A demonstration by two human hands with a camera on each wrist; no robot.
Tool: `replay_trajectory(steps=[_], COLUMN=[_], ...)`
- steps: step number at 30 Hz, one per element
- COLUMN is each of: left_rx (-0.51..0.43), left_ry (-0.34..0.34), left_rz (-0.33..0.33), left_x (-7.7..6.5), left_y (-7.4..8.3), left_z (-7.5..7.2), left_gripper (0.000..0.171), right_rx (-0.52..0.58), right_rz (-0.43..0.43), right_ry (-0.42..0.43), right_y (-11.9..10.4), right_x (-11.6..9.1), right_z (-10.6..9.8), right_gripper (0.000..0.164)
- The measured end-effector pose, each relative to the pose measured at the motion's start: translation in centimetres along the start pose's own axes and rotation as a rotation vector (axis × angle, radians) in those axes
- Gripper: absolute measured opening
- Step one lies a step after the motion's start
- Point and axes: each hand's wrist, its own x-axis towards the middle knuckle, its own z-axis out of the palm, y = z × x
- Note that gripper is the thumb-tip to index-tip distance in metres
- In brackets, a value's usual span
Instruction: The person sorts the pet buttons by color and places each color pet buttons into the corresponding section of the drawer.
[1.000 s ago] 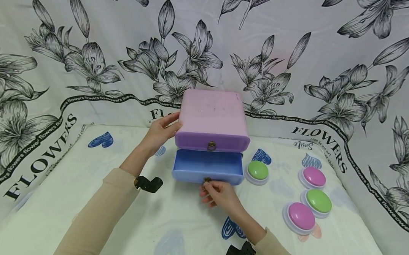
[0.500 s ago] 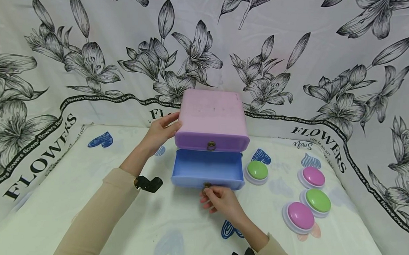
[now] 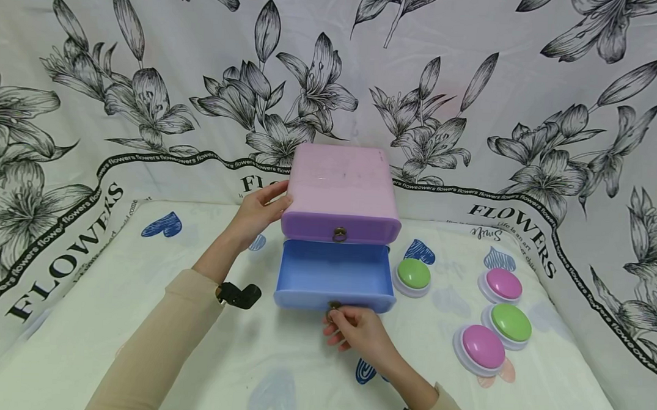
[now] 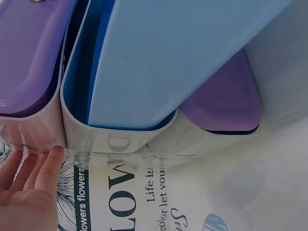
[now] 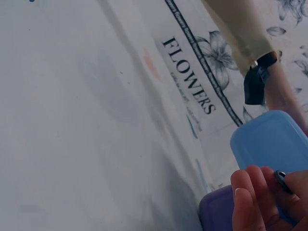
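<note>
A small drawer unit with a pink top [image 3: 340, 178] stands near the middle of the cloth. Its upper purple drawer [image 3: 305, 227] is closed, while the blue drawer [image 3: 305, 300] below is pulled far out, with nothing seen inside. Another purple drawer [image 4: 228, 96] shows under the blue one in the left wrist view. My left hand [image 3: 256, 217] rests its extended fingers against the unit's left side, at the upper tier. Thumb and index finger of my right hand [image 3: 364, 332] pinch the blue drawer's small metal ring pull [image 5: 283, 182]; the other fingers curl loosely.
Right of the drawer sits a green dome button [image 3: 413, 273] on a white base. Farther right are a pink dome button [image 3: 504, 283], another green one [image 3: 512, 322] and a nearer pink one [image 3: 484, 346]. A flower-printed cloth [image 3: 231, 42] hangs behind the unit.
The blue drawer has slid farther out toward me, my right hand moving back with its ring pull. My left hand has stayed against the unit's side.
</note>
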Motion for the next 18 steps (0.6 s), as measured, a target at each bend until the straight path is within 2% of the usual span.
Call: replay_trajectory(steps=[11, 18], left_rx=[-0.006, -0.019], left_ry=[-0.013, -0.008], left_rz=[0.011, 0.017], left_x=[0.1, 1.2], left_y=[-0.1, -1.7], left_z=[-0.1, -0.4], left_gripper=[0.056, 0.058], right_rx=[0.04, 0.033], right_rz=[0.024, 0.019], right_ry=[-0.037, -0.077], right_y=[0.3, 0.5], right_x=[-1.1, -2.1], right_z=[0.1, 0.2], right_gripper=[0.037, 0.037])
